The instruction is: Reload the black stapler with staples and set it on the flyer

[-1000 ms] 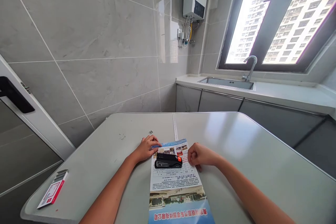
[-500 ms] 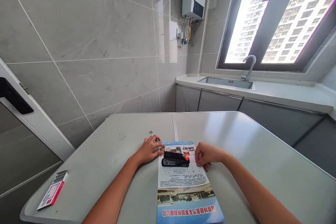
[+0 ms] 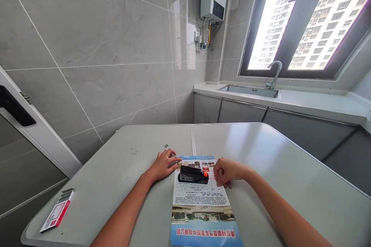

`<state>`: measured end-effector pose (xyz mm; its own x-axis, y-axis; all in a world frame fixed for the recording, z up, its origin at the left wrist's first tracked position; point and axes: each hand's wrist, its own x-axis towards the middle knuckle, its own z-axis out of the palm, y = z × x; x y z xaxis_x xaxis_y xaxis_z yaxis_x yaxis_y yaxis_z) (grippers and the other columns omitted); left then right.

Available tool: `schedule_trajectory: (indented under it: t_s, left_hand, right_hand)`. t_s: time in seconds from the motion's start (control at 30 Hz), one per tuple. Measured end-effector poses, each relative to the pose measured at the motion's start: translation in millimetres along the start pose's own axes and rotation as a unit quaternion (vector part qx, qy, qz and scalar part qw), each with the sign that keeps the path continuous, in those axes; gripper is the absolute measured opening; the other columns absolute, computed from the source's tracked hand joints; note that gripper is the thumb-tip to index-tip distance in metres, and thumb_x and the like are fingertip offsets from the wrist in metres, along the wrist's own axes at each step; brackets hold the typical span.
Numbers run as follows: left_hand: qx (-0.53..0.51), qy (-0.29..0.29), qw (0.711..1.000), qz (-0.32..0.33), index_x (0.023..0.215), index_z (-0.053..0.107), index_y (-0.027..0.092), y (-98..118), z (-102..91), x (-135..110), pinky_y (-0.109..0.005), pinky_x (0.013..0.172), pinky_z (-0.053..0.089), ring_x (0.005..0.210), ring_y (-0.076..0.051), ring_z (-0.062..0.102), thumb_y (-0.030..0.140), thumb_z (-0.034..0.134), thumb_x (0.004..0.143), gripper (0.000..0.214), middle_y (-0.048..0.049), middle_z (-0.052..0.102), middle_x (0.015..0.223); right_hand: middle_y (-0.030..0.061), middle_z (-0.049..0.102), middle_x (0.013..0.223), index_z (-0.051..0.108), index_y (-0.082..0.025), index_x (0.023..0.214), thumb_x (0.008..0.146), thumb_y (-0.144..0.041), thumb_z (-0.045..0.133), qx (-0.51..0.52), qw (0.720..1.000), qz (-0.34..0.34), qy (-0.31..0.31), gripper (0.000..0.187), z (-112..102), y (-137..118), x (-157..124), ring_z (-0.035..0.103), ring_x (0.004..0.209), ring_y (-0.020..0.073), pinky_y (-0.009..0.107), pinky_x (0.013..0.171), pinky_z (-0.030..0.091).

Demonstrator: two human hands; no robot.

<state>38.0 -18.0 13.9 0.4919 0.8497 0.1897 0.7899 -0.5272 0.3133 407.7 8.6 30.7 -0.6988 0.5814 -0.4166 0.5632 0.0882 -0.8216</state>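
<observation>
A printed leaflet (image 3: 203, 198) with photos and a blue band lies on the table, its text upside down to me. On its upper half rests a black stapler (image 3: 193, 175) with an orange-red end on the right; neither hand holds it. My left hand (image 3: 165, 164) is open beside the leaflet's left edge, with fingers stretched out and tips reaching onto the paper near the stapler. Curled closed, my right hand (image 3: 227, 171) is at the right edge with thumb and finger pinched at the paper; what its lower fingers touch is hidden.
A red-and-white box (image 3: 58, 209) lies at the table's left corner. Loose staples (image 3: 134, 151) and a small staple strip (image 3: 166, 146) lie beyond my left hand. A tiled wall and a counter with a sink (image 3: 249, 91) stand behind the table (image 3: 290, 170).
The leaflet's near end has swung a little to the left. My right hand has shifted slightly left at its edge. My left hand stays nearly in place, and the stapler has barely moved.
</observation>
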Motion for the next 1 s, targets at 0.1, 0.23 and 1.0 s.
schedule_trajectory:
  t_s: [0.1,0.23,1.0]
  left_hand:
    - [0.002,0.013,1.0,-0.007,0.13,0.069,0.037,-2,1.0,1,-0.049,0.106,0.038,0.121,-0.028,0.052,0.04,0.056,0.101,0.032,-0.0079,0.053,0.13]
    - [-0.008,0.012,1.0,-0.007,0.127,0.07,0.035,1,-3.2,0,-0.051,0.108,0.037,0.122,-0.028,0.052,0.036,0.055,0.101,0.03,-0.0086,0.055,0.129]
    - [-0.045,-0.017,0.999,0.018,0.12,0.07,0.034,20,-8.2,1,-0.048,0.105,0.036,0.117,-0.028,0.055,0.037,0.067,0.093,0.028,-0.0054,0.062,0.124]
  right_hand:
    - [-0.0008,0.07,0.058,0.068,-0.016,0.071,0.063,-0.041,0.084,-0.009,1.0,-0.008,0.005,0.031,2,-2,1,0.059,0.043,0.0113,0.021,0.046,0.048]
    - [-0.0008,0.07,0.058,0.068,-0.016,0.073,0.064,-0.04,0.084,-0.011,1.0,-0.014,0.006,0.03,3,-3,3,0.059,0.044,0.0114,0.021,0.046,0.048]
    - [-0.0039,0.054,0.063,0.062,-0.017,0.074,0.083,-0.046,0.073,-0.122,0.969,-0.127,0.175,0.032,11,-28,-1,0.044,0.06,0.0106,0.024,0.056,0.033]
